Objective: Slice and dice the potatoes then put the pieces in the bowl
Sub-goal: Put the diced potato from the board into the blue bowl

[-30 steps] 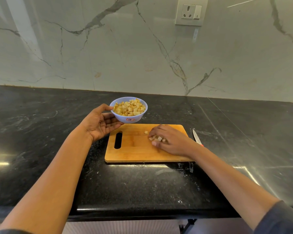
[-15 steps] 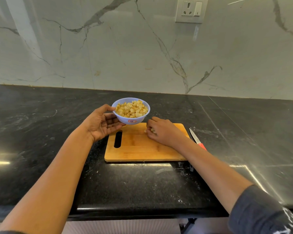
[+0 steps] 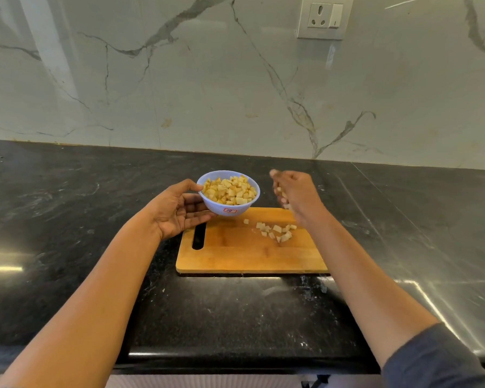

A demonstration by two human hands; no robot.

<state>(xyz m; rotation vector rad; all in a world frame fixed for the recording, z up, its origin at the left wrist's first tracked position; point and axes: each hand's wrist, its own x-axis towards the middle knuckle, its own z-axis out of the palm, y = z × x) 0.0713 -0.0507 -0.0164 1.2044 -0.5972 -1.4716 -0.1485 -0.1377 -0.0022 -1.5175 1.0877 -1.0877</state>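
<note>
Several potato cubes (image 3: 276,230) sit loose on your cutting board (image 3: 235,256), out around its 2 o'clock. At the board's 11 o'clock your left hand (image 3: 177,211) cradles the bowl (image 3: 216,204), thumb on the rim and fingers underneath, and it's heaped with diced potato (image 3: 230,190). Your right hand (image 3: 296,196) hovers at 1 o'clock, kinda blurry, fingers curled round a few pieces (image 3: 279,189).
</note>
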